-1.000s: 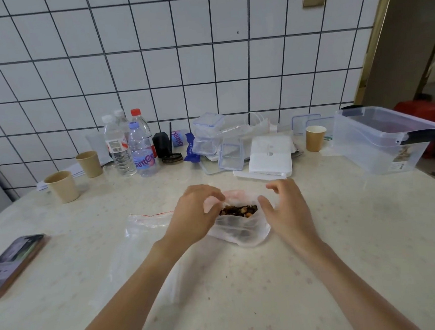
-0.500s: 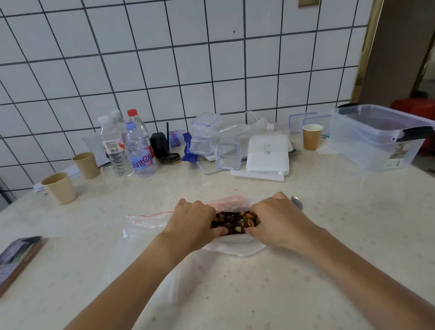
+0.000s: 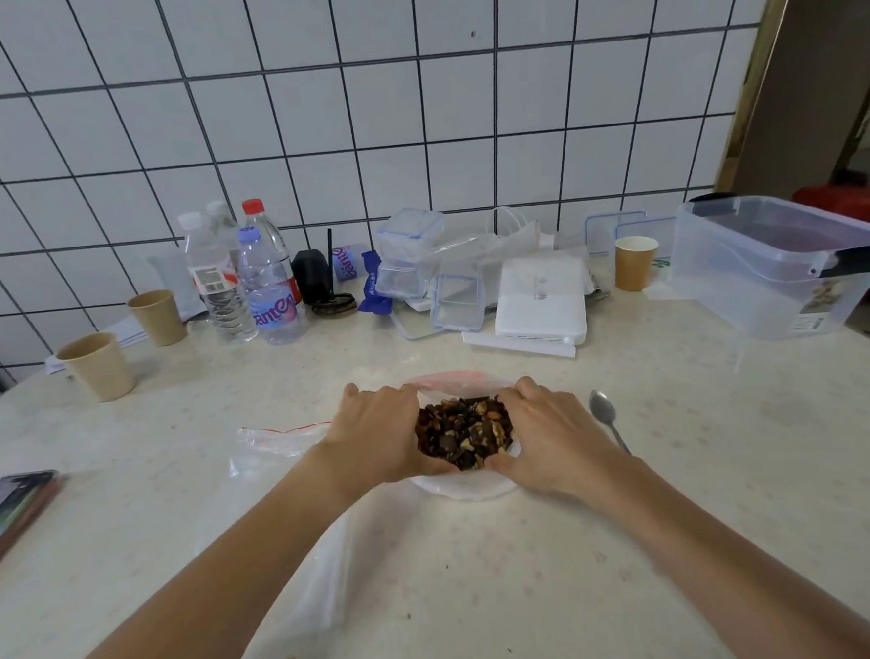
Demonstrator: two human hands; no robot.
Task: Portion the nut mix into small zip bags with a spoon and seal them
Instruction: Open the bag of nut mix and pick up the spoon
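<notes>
A clear plastic bag with a pink-edged mouth sits in the middle of the table, and dark nut mix shows in its wide opening. My left hand grips the left side of the bag's rim. On the opposite side my right hand grips the rim, fingers curled over it. A metal spoon lies on the table just right of my right hand. An empty small zip bag with a red strip lies flat to the left of my left hand.
A phone lies at the left edge. Paper cups, water bottles, small clear lidded boxes, a white box and a large clear storage bin line the back by the tiled wall.
Both hands came down onto the bag's rim and spread it outward and down, so the nut mix is more exposed. The spoon came into view beside my right hand.
</notes>
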